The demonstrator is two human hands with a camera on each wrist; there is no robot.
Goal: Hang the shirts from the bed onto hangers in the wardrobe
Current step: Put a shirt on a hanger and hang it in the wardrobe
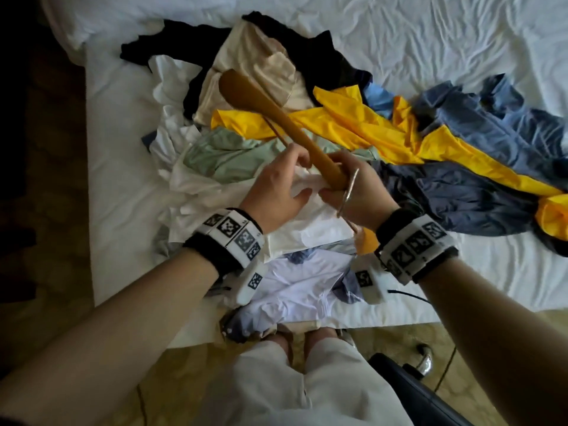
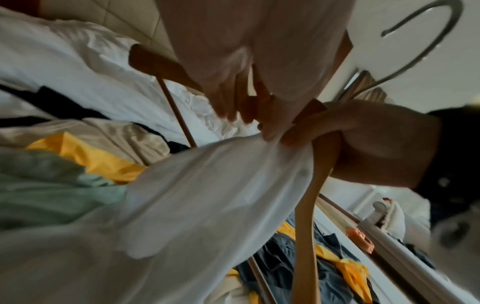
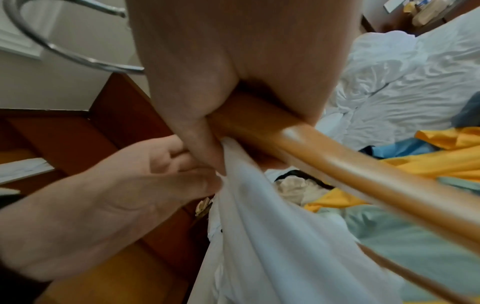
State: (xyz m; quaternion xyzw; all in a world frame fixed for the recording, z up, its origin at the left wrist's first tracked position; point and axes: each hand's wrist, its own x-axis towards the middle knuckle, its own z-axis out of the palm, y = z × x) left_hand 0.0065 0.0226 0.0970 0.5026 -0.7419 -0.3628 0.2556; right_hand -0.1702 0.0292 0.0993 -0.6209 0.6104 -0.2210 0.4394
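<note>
My right hand (image 1: 362,192) grips a wooden hanger (image 1: 276,109) at its middle, just below the metal hook (image 1: 349,192). The hanger's far arm points away over the pile of clothes. A white shirt (image 1: 307,229) hangs from between my hands. In the right wrist view the right thumb (image 3: 205,148) presses the white shirt (image 3: 272,246) against the hanger (image 3: 363,170). My left hand (image 1: 276,186) is close beside it and pinches the same edge of the shirt with thumb and fingers (image 3: 207,181). The left wrist view shows the hook (image 2: 428,51) above the right hand (image 2: 376,139).
On the white bed (image 1: 430,41) lies a heap of shirts: beige (image 1: 255,63), yellow (image 1: 384,130), mint green (image 1: 221,155), blue (image 1: 491,118), navy (image 1: 461,195) and lavender (image 1: 301,284) near the bed's edge. A black chair (image 1: 408,392) stands at my right on the carpet.
</note>
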